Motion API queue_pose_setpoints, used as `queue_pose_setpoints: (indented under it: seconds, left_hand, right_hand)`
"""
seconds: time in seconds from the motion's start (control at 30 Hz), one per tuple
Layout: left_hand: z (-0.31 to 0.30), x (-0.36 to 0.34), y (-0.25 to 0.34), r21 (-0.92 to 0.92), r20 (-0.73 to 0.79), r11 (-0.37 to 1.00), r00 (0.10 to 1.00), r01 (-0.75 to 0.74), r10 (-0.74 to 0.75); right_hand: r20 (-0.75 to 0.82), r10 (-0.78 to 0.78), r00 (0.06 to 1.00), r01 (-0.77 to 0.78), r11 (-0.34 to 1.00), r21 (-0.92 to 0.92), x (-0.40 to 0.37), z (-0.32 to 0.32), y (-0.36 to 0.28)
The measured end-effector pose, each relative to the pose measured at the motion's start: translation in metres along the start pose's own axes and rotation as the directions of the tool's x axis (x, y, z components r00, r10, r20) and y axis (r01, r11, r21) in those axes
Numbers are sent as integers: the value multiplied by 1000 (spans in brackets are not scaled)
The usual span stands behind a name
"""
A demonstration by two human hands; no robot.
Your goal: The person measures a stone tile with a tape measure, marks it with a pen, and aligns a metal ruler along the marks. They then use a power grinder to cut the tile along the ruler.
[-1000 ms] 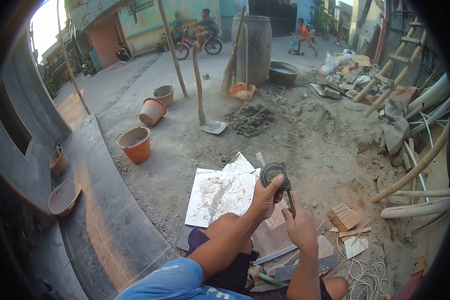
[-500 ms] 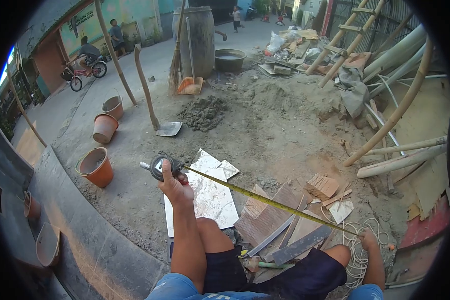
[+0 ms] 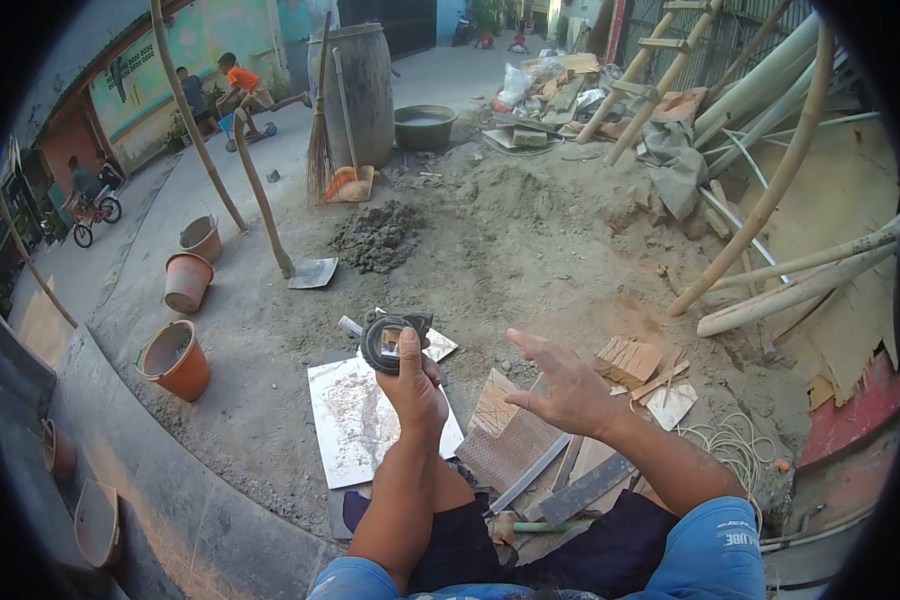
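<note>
My left hand is closed around a black tape measure, its thumb up over the case. No stretched-out blade shows now. To its right, my right hand is raised with thumb and fingers apart, holding nothing. Beneath my left hand lies a white tile, smeared with dirt. A pile of tile pieces and offcuts, with a brown textured tile and a dark grey strip, lies below my right hand. Pale cord is coiled on the ground beside it.
A hoe stands upright near a heap of wet mortar. Orange buckets line the left side. Bamboo poles and a ladder lean at right. A drum stands at the back; people are in the lane.
The tape's yellow blade, stretched between both hands before, has gone back into the case. My right hand has let go of its end and moved up and left. The view has shifted right.
</note>
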State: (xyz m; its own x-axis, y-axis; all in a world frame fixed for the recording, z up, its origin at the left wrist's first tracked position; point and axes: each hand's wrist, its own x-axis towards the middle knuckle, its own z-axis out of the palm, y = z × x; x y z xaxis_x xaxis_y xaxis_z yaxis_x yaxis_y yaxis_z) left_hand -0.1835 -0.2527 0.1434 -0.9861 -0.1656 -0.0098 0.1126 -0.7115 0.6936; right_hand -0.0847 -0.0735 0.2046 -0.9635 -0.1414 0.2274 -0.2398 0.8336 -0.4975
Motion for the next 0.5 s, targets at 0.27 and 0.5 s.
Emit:
queue_pose_setpoints:
  seconds: [0.27, 0.5]
  left_hand:
    - [-5, -5, 0, 361, 267, 911, 958, -200, 104]
    - [8, -34, 4, 792, 458, 437, 888, -427, 38]
  right_hand:
    - [-94, -47, 994, 66, 976, 207, 30, 16, -26]
    - [37, 110, 993, -115, 980, 164, 23, 31, -28]
